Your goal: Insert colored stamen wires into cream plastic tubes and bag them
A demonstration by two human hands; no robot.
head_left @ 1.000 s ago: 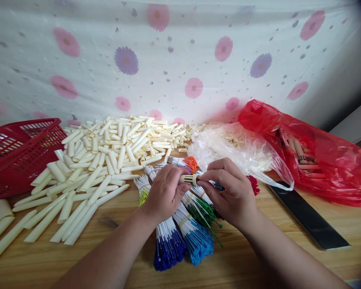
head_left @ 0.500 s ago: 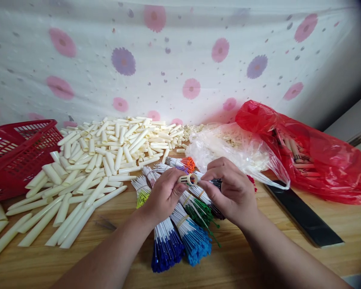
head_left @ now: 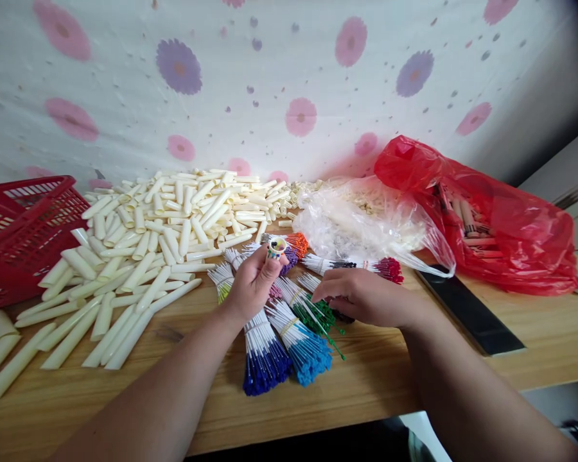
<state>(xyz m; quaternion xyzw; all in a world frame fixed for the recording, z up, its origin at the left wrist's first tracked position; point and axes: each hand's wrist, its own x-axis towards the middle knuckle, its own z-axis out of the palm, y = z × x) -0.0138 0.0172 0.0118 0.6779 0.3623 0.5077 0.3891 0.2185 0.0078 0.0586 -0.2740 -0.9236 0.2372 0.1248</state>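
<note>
My left hand (head_left: pixel 253 279) is closed around a short cream plastic barrel (head_left: pixel 276 246) with slots, its round open end tilted toward me and small coloured bits showing inside. Over the bundles is my right hand (head_left: pixel 361 295), palm down, its fingers bent and somewhat apart. It covers part of a dark-tipped bundle; nothing shows in its fingers. Below the hands lie banded bundles of thin white sticks: dark blue-tipped (head_left: pixel 264 359), light blue-tipped (head_left: pixel 306 353) and green-tipped (head_left: pixel 320 314). Red-tipped sticks (head_left: pixel 390 269), orange-tipped sticks (head_left: pixel 297 242) and yellow-tipped sticks (head_left: pixel 224 289) lie farther back.
A large heap of cream plastic tubes (head_left: pixel 173 218) spreads over the wooden table (head_left: pixel 366 385). A red basket (head_left: pixel 29 237) stands at left. At right are a clear plastic bag (head_left: pixel 361 224) of small pale parts, a red bag (head_left: pixel 520 237) and a black flat strip (head_left: pixel 472 314).
My right hand has left the barrel's end and come down over the bundles. My left hand still holds the barrel, now turned with its open end toward me. The view has shifted.
</note>
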